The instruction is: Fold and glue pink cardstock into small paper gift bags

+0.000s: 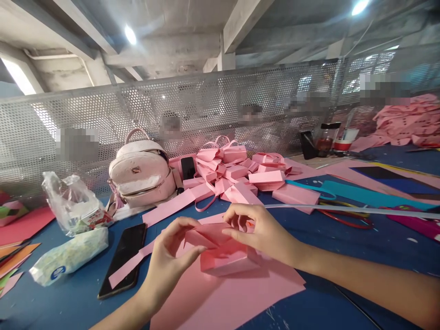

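A pink paper box, its top partly unfolded, is between my two hands above pink paper sheets. My left hand pinches the box's left flap between thumb and fingers. On the far right side of the box, my right hand is closed on its raised upper edge, thumb and fingertips together. The inside of the box faces up and is partly shaded. Beyond my hands lies a heap of folded pink paper boxes, some with looped handles.
Left of my hands are a black phone under a pink strip, a tissue pack, a plastic bag and a pale backpack. Rightward lie red-handled scissors, a teal strip and a jar. A perforated metal screen stands behind.
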### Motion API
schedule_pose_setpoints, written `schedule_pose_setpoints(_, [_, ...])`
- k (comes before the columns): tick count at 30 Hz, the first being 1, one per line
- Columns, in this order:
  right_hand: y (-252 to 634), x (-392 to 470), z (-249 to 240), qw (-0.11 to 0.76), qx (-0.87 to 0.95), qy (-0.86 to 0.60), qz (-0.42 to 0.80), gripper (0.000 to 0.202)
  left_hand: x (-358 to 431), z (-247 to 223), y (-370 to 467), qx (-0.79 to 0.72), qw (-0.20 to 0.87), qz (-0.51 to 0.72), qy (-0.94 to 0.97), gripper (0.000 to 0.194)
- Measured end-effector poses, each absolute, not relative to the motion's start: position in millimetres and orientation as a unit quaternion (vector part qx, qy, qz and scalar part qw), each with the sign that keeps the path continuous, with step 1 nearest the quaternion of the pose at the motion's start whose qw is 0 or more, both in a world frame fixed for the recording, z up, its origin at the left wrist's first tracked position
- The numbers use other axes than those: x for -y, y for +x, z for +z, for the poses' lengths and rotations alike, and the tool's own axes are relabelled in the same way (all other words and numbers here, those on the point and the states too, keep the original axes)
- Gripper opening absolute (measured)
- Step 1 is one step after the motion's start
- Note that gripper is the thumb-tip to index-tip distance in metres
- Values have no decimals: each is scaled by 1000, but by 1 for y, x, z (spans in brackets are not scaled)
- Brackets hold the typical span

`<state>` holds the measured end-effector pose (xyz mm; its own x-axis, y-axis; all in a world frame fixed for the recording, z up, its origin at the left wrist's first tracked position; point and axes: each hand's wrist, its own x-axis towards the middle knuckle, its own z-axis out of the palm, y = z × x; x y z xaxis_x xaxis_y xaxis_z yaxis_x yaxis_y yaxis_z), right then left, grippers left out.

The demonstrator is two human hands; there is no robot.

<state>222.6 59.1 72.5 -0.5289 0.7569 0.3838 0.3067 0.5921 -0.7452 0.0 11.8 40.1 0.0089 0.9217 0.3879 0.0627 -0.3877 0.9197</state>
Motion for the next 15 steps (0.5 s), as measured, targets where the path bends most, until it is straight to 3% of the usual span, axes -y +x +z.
schedule_pose_setpoints(4, [218,-54,78,370,829,-297,297,8,-6,47,0,-418,323,605,596,9])
schedule_pose_setpoints(15, [216,-50,75,379,840,-266,283,13,3,53,3,-383,299,620,616,6])
